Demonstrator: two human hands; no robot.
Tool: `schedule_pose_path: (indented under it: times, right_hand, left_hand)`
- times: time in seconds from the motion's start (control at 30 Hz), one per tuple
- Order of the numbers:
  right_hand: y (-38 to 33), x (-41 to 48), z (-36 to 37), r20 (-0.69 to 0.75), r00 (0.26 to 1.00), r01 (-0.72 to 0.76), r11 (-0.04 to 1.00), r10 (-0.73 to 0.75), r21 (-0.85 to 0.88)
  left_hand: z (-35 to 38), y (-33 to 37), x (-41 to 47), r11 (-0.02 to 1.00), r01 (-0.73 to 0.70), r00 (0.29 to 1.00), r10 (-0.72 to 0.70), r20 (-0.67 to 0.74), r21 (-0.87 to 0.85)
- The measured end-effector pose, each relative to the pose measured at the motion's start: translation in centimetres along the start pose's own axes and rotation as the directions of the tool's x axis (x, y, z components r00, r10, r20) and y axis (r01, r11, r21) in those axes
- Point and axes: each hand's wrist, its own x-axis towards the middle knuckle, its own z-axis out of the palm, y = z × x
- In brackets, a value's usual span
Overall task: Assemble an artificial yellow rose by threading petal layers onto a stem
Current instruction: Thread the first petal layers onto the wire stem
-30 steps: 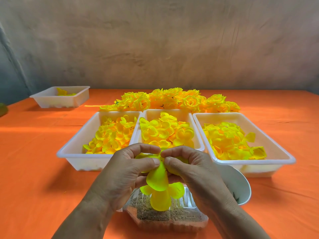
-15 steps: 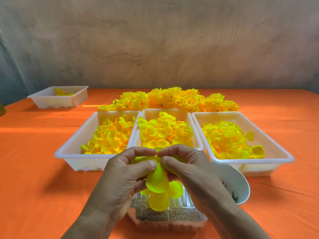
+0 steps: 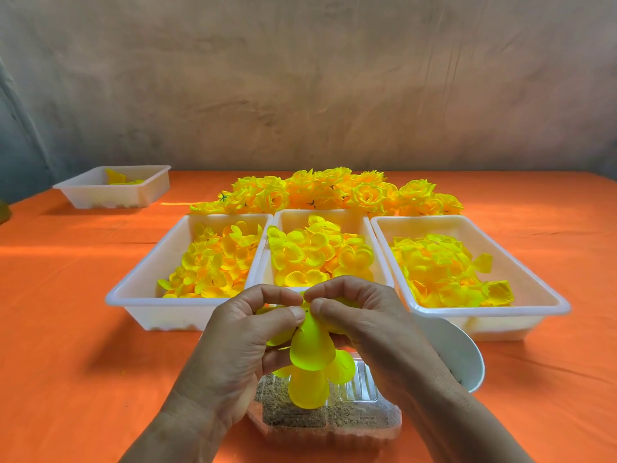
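Pinching a yellow petal layer (image 3: 312,349) from both sides, the fingers (image 3: 287,316) of the left hand (image 3: 240,345) and the right hand (image 3: 374,322) are curled, thumbs and forefingers meeting almost tip to tip at the layer's top. Its rounded petals hang below the fingers, with lower yellow petals (image 3: 309,387) beneath them; any stem is hidden by the hands. Directly under the fingers sits a clear plastic container (image 3: 367,417) holding brown granular material. Just right of the fingers, partly behind the right wrist, lies a tilted white bowl (image 3: 457,355). Beyond the fingers three white trays stand side by side, close together: the left tray (image 3: 133,297), the middle tray (image 3: 365,225) and the right tray (image 3: 551,300), each heaped with loose yellow petals. Farther beyond, a pile of finished yellow roses (image 3: 334,192) lies along the trays' far ends. Far to the left of the fingers, a smaller white tray (image 3: 147,193) holds a few yellow pieces. Everything rests on a table (image 3: 66,329) covered in orange cloth, backed by a mottled grey-brown wall (image 3: 300,95).
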Motion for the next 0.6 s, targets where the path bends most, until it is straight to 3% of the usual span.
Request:
schedule_pose_path:
  times: [0.33, 0.6]
  right_hand:
    - [0.11, 0.08, -0.19, 0.029, 1.0, -0.002, 0.999, 0.0, 0.05]
    - [0.45, -0.02, -0.36, 0.023, 0.999, -0.036, 0.998, 0.035, 0.048]
  left_hand:
    - [0.01, 0.07, 0.09, 0.998, -0.042, 0.999, 0.042, 0.002, 0.048]
    - [-0.04, -0.52, 0.14, 0.994, 0.004, 0.999, 0.0, -0.038, 0.107]
